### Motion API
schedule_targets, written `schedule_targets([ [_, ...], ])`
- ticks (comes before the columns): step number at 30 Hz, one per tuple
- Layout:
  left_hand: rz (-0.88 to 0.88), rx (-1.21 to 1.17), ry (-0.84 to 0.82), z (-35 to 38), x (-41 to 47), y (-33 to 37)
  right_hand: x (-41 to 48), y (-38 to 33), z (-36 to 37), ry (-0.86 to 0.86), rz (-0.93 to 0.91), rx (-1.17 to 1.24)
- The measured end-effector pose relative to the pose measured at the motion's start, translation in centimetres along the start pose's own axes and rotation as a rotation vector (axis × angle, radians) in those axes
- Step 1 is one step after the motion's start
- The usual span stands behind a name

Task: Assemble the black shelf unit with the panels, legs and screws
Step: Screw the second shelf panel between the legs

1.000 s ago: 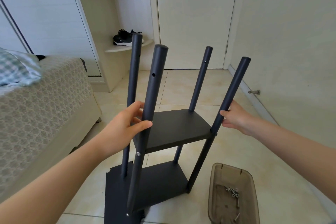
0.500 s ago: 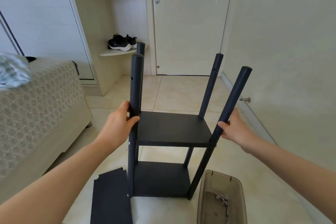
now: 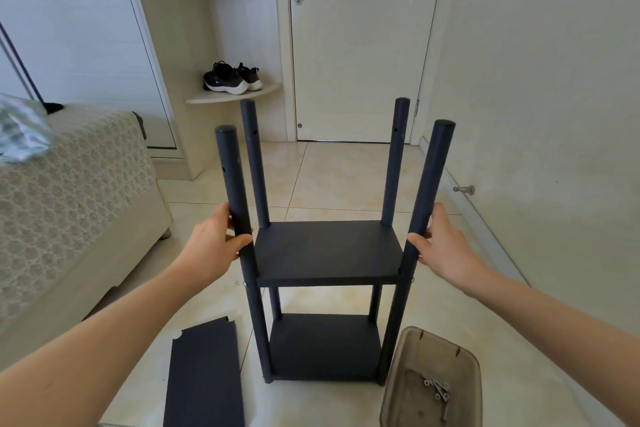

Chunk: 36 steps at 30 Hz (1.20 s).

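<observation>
The black shelf unit stands upright on the tiled floor, with two panels fixed between several round legs whose tops are bare. My left hand grips the near left leg just above the upper panel. My right hand grips the near right leg at the same height. A loose black panel with notched corners lies flat on the floor at the lower left. Several silver screws lie in a brownish plastic tray at the lower right.
A bed with a patterned cover fills the left side. Corner shelves hold black shoes at the back. A closed door is straight ahead, the wall runs along the right with a door stop.
The tilted shelf unit has been turned and set upright, square to me. My hands stayed on the two near legs, and the loose panel now lies apart on the left.
</observation>
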<state>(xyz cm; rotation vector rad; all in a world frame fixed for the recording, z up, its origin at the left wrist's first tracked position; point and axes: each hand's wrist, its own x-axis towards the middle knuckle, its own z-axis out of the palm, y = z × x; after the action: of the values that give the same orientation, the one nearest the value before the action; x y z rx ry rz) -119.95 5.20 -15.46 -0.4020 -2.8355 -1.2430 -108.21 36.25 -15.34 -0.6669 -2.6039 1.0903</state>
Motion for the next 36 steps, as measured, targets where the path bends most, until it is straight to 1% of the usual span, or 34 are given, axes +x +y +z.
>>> schedule_targets([
  [5, -0.042, -0.038, 0.004, -0.4, 0.2, -1.0, -0.6, -0.5, 0.6, -0.036, -0.002, 0.011],
  [13, -0.037, -0.117, -0.018, -0.7, -0.1, -1.4, -1.3, -0.3, 0.7, -0.027, 0.035, 0.022],
  [18, -0.027, -0.072, -0.047, -0.9, -0.7, -1.4, -1.7, 0.5, 0.8, 0.009, 0.057, 0.042],
  [22, -0.039, -0.027, -0.023, -0.6, -1.2, -1.6, -2.5, 1.0, 1.4, 0.034, 0.133, 0.035],
  [24, -0.051, -0.002, -0.017, -0.4, -1.5, -1.9, -3.1, 1.0, 1.8, 0.020, 0.195, 0.035],
  [26, -0.074, 0.044, -0.052, -0.2, -2.0, -2.5, -3.7, 1.1, 2.4, -0.039, 0.271, 0.000],
  [28, -0.090, 0.155, -0.142, 0.0, -2.6, -3.6, -4.4, 1.2, 3.3, -0.136, 0.314, -0.088],
  [31, -0.106, 0.337, -0.285, 0.9, -3.7, -5.3, -4.9, 1.2, 5.5, -0.245, 0.229, -0.250],
  [34, -0.137, 0.369, -0.328, 2.3, -4.7, -7.0, -5.2, 0.9, 8.5, -0.354, 0.137, -0.358],
  [36, -0.165, 0.372, -0.345, 3.5, -5.5, -8.5, -5.5, 0.9, 10.7, -0.423, 0.104, -0.389],
])
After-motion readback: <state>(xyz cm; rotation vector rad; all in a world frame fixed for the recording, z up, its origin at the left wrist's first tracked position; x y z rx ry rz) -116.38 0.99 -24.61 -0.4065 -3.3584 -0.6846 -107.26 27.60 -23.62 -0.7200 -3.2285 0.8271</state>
